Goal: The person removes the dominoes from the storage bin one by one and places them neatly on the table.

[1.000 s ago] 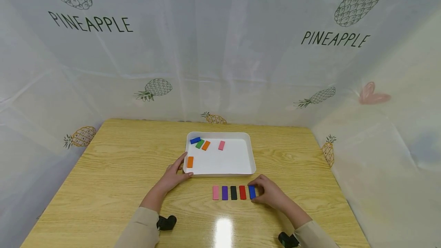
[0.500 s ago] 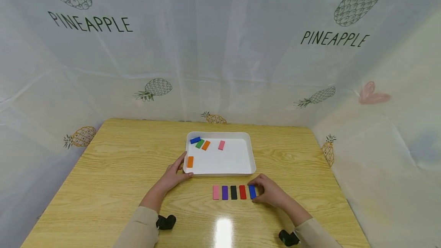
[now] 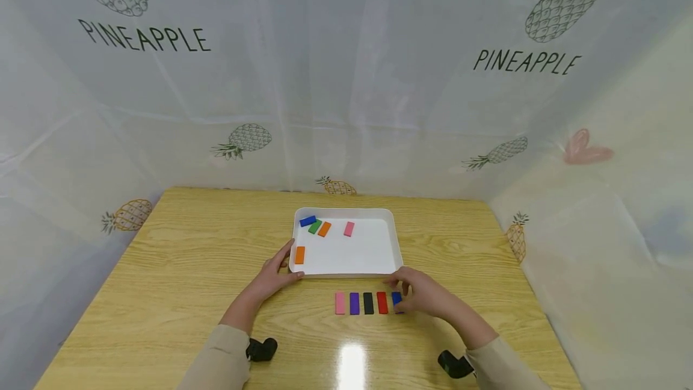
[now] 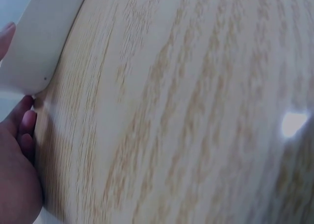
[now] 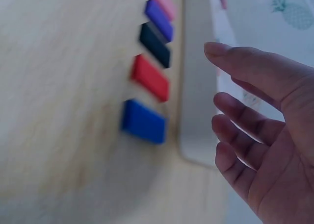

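Note:
My left hand (image 3: 267,280) rests at the front left corner of a white tray (image 3: 352,257). Its thumb lies along the front wall and its fingers along the left wall. A short row stands in front of the tray: small rectangular blocks in pink (image 3: 340,303), purple (image 3: 354,304), black (image 3: 368,303), red (image 3: 382,303) and blue (image 3: 397,298). Over the right end of this row hovers my right hand (image 3: 428,295), fingers spread from the thumb and holding nothing. In the right wrist view the blue block (image 5: 143,121) stands apart from the fingers.
Inside the tray lie a blue block (image 3: 307,221), a green block (image 3: 314,227), two orange ones and a pink block (image 3: 349,229). The wooden table (image 3: 206,245) meets a pineapple-printed curtain (image 3: 335,89) at its back and sides.
My right hand has let go of the blue block at the row's right end and lifted slightly, fingers opening. The left hand and the blocks hold their places.

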The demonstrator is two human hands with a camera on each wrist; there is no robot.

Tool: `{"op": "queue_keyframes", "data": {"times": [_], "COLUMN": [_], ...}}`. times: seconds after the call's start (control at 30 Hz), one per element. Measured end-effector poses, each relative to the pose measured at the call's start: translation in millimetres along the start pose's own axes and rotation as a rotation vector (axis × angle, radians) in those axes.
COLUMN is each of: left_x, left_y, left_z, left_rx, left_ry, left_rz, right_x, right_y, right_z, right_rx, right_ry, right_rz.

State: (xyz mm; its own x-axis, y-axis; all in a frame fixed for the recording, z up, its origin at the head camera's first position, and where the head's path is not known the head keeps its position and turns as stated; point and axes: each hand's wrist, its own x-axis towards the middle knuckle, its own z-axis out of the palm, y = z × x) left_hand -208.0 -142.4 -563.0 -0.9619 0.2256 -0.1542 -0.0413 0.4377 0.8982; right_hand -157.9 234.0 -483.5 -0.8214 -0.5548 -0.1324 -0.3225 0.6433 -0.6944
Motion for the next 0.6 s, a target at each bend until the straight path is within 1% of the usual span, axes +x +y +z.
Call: {"op": "queue_keyframes", "data": {"times": [0.1, 0.2, 0.4, 0.6], "left_x": [1.0, 1.2, 1.5, 0.7], "left_y": [1.1, 0.8, -0.9, -1.1], "left_z": [1.3, 1.6, 2.1, 1.2], "left_rx": [-0.005, -0.015, -0.018, -0.023], "left_ry": [-0.001, 0.001, 0.003, 0.002], "left_rz": [-0.002, -0.001, 0.002, -0.001], "right_x": [9.0, 22.1, 49.0, 77.9], "right_y": [-11.0, -20.3, -32.0, -44.9], "right_z": [-4.2, -7.0, -8.2, -1.9], "right_rx": [0.001, -0.006, -0.019, -0.041], "right_ry": [0.001, -0.008, -0.028, -0.035], "right_rz": [-0.006, -0.021, -0.062, -0.047]}}
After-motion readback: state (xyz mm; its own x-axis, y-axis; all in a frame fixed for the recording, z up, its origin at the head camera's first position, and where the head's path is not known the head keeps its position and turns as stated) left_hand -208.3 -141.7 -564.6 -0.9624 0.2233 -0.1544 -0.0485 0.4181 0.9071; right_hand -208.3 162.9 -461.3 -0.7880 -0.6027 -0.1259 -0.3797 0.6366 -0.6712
